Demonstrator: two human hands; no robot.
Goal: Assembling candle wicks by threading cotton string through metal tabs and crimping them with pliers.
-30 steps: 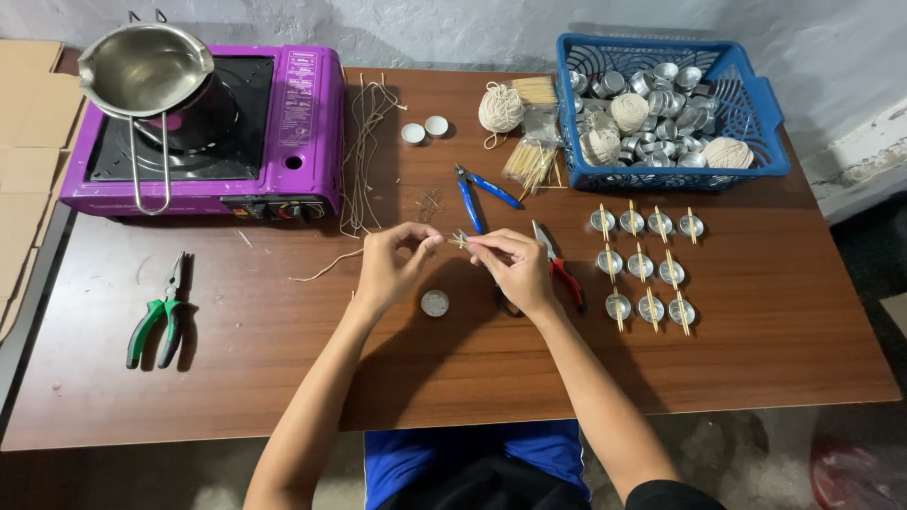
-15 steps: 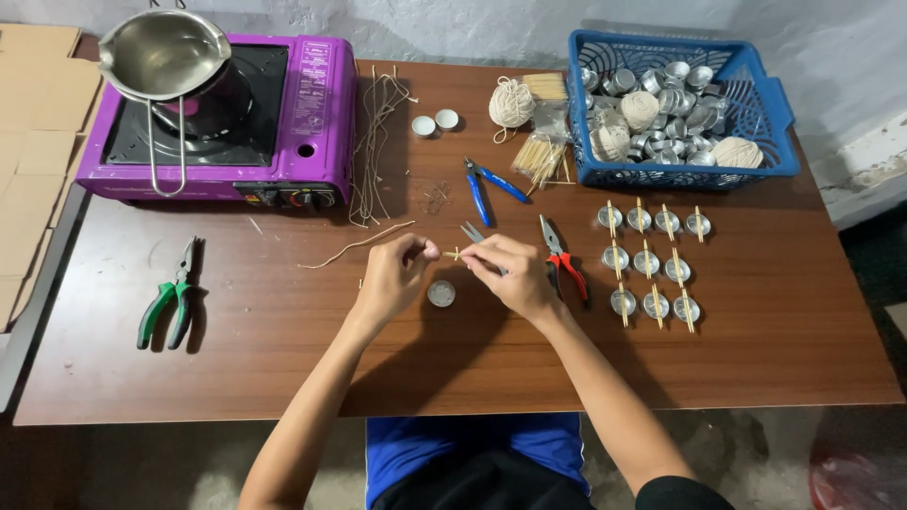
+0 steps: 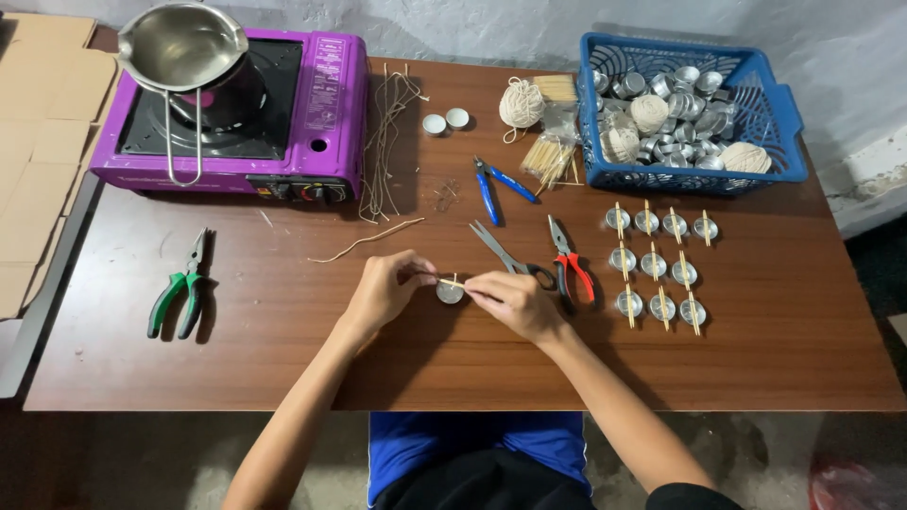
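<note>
A small round metal cup [image 3: 451, 294] sits on the brown table [image 3: 283, 368] between my hands. Across its top lies a thin wooden stick [image 3: 451, 281]. My left hand [image 3: 387, 287] pinches the stick's left end and my right hand [image 3: 512, 302] pinches its right end. Both hands rest low on the table, right beside the cup. Whether a wick hangs from the stick I cannot tell.
Scissors [image 3: 505, 255] and red pliers [image 3: 570, 269] lie just behind my right hand. Several finished cups with sticks [image 3: 657, 264] stand at right. A blue basket [image 3: 784, 142], blue cutters [image 3: 496, 184], wick strands [image 3: 387, 142], a purple stove [image 3: 312, 113] with a steel pot [image 3: 184, 47], and green pliers [image 3: 179, 293] surround them.
My hands have come down from above the table to the cup, and the stick held between them now lies across the cup's rim.
</note>
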